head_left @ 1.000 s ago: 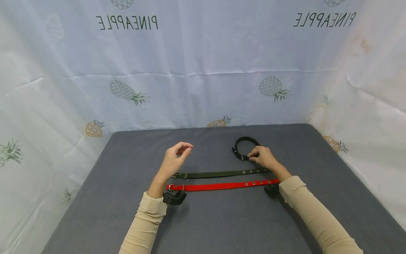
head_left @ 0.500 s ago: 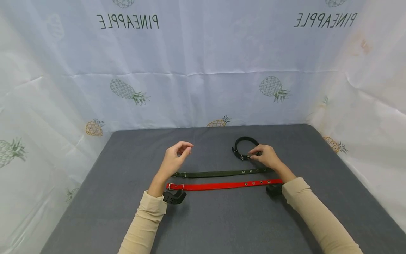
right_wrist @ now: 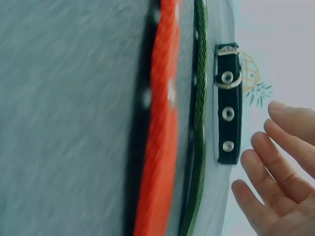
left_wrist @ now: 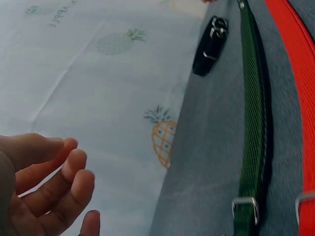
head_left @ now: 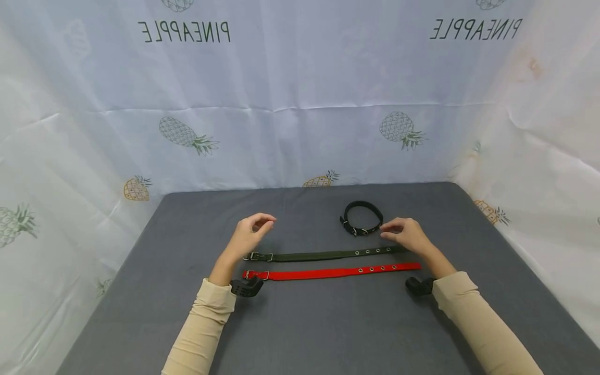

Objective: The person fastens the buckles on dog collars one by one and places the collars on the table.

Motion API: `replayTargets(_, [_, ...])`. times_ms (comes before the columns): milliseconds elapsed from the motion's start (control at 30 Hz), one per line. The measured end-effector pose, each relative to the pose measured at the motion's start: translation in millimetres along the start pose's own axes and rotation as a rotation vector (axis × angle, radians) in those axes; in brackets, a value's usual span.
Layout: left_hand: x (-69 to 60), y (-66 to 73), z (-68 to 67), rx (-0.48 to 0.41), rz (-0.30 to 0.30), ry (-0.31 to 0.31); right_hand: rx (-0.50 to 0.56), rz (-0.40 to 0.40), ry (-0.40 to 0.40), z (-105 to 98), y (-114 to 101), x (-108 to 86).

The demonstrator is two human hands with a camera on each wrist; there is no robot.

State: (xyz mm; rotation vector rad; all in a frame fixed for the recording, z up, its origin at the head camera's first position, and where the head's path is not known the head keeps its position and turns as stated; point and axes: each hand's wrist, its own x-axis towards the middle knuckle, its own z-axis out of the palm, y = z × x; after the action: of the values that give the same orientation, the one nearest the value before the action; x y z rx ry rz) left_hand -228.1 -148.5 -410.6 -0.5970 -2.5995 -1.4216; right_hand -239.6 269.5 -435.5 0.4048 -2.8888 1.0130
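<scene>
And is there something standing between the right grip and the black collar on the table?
Nothing visible does. The right grip is close beside the black collar, on its right in the head view. The green strap and red strap lie on the near side, outside that gap.

We see the looped collar [head_left: 360, 232] on the table [head_left: 300, 323], a curtain [head_left: 300, 151] behind, one strap [head_left: 314, 257] before it, another strap [head_left: 314, 275] farther before it.

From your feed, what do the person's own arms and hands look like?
Both the left hand and right hand are bare, without gloves. The left sleeve and right sleeve are beige, with wide cuffs that look turned back. A black device sits at each wrist; the left device shows small holes. No cables are visible.
</scene>
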Motion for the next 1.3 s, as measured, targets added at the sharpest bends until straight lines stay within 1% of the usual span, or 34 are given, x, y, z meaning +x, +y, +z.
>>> replayTargets(133, [-3.2,-7.2,-5.9,0.036,-0.036,-0.063,-0.005,0.025,-0.039,-5.4,7.0,-6.6])
replayTargets(300, [-9.0,-14.8,-11.8,0.095,-0.088,-0.177,-0.011,0.044,-0.084,-7.4,13.5,-13.1])
replayTargets(433, [-12.2,-23.7,-14.5,0.124,-0.092,-0.259,-0.021,0.048,-0.108,-8.8,17.3,-17.9])
replayTargets(567, [-13.8,-28.9,-15.2,0.131,-0.125,-0.321,-0.030,0.058,-0.124,-10.6,20.1,-21.3])
replayTargets(733, [-15.0,-32.6,-14.6,0.198,-0.124,-0.371,-0.044,0.073,-0.151,-10.4,22.7,-22.5])
replayTargets(833, [-15.6,-36.3,-12.9,0.237,-0.122,-0.385,-0.064,0.071,-0.160,-9.0,23.4,-22.4])
replayTargets(967, [-15.4,-39.6,-10.6,0.282,-0.111,-0.375,-0.083,0.060,-0.160,-7.5,22.2,-21.9])
replayTargets(1133, [-14.6,-38.5,-9.8,0.314,-0.131,-0.359,-0.099,0.062,-0.167,-6.7,19.7,-21.8])
replayTargets(1300, [-13.1,-36.4,-9.8,0.351,-0.144,-0.361,-0.101,0.052,-0.172,-6.4,20.1,-21.5])
